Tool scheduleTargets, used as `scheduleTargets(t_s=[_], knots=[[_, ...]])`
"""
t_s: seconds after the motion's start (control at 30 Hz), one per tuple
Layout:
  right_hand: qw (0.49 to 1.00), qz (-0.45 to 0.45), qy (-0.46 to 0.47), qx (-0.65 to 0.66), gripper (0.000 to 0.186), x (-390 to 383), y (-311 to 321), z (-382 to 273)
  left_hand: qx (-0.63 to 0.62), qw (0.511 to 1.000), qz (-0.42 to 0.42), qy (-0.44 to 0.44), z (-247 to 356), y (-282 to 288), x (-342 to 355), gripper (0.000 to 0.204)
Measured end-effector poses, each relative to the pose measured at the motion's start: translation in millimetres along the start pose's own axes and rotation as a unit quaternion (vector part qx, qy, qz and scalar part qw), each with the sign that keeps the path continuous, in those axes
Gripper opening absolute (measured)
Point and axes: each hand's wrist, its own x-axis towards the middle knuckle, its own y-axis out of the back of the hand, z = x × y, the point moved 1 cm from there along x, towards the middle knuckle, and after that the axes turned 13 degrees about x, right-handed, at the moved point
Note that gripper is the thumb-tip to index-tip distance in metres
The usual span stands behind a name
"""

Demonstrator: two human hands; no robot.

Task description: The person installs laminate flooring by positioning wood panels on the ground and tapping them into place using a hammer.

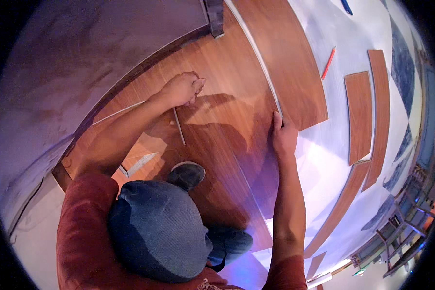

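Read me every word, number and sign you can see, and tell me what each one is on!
No text can be read anywhere.
Pale print on the red shirt: cut off and too small to read.
Red pencil-like thing: too small to tell whether it has writing.
Large brown board: no writing shows.

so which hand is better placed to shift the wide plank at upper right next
Probably the right hand: it is at the near end of the wide plank, while the left hand is curled over the floorboards, away from that plank.
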Motion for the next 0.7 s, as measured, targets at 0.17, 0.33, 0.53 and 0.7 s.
scheduleTargets(t_s=[0.17,0.33,0.53,0.7], knots=[[0.998,0.042,0.034,-0.017,0.062,3.7,-3.7,-5.5,0.046,0.998,0.03,-0.044,-6.3,-0.6,9.9,0.044],[0.998,0.042,0.034,0.013,0.058,4.5,-5.6,-12.3,0.069,0.995,0.031,-0.066,-8.8,2.4,11.7,0.046],[0.998,0.064,0.01,-0.021,0.06,3.7,-5.6,-15.0,0.053,0.997,0.021,-0.05,-7.1,4.8,14.7,0.047],[0.996,0.065,-0.031,-0.046,0.062,0.1,-3.2,-23.0,0.174,0.979,0.049,-0.094,-5.0,6.7,16.6,0.039]])
